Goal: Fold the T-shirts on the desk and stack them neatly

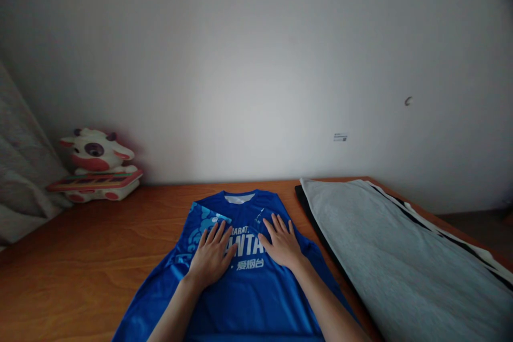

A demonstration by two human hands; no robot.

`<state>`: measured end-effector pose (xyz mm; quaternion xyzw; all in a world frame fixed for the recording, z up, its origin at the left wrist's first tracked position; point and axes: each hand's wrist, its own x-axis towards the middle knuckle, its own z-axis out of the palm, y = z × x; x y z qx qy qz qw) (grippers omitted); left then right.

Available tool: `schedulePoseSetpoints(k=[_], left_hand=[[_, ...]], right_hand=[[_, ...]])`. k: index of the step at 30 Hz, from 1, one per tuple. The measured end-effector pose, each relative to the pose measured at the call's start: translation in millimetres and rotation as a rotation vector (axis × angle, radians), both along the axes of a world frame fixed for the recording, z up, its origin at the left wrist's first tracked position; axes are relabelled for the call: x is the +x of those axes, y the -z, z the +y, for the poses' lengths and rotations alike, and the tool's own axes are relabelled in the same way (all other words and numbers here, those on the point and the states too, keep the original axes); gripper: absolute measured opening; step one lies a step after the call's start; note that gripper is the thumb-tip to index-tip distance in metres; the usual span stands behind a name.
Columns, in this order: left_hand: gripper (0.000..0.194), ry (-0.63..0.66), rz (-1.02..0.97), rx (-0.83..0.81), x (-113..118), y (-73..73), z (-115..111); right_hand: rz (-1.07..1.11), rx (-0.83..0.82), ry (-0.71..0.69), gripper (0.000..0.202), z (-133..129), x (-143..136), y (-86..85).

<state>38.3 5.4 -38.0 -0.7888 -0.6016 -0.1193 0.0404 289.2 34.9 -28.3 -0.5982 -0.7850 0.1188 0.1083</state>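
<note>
A plain, pale grey-white wall (248, 64) fills the background, brightest near the middle. Below it spreads a broad, orange-brown bench (100, 256) with a wood-grain surface, its far edge meeting the wall. On the right side of the bench lies a large, light-grey cloth (385, 246), flat, with black and white bands along its right side and a black strip along its left. Beside it, at the centre of the bench, a glossy blue long-bodied shirt (256, 299) with white printed lettering lies spread out, its collar toward the wall and its lower part toward the person. A light-blue patterned sleeve (202, 219) lies turned inward over the left of the chest; the opposite side seems folded likewise, though dim light makes that hard to confirm. At the far left hangs a pale, patterned fabric curtain (24, 171), and next to it a white-and-red cow-shaped toy with a keyboard (96, 165) sits on the bench by the wall. The person's left hand (211, 254) rests flat on the shirt's chest, released, fingers extended; the right hand (282, 243) lies opposite, likewise ungrasping, fingers spread. On the wall are a small white printed label (340, 138) and, smaller still, a curved hook (408, 101).
</note>
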Motion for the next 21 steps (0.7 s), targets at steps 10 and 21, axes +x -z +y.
schedulePoseSetpoints(k=[10, 21], left_hand=[[0.059, 0.030, 0.030, 0.024, -6.5, 7.5, 19.4], [0.055, 0.019, 0.013, 0.018, -0.2, -0.2, 33.6]], right_hand=[[0.007, -0.005, 0.010, 0.070, 8.2, 4.4, -0.9], [0.016, 0.043, 0.032, 0.069, 27.1, 10.0, 4.3]])
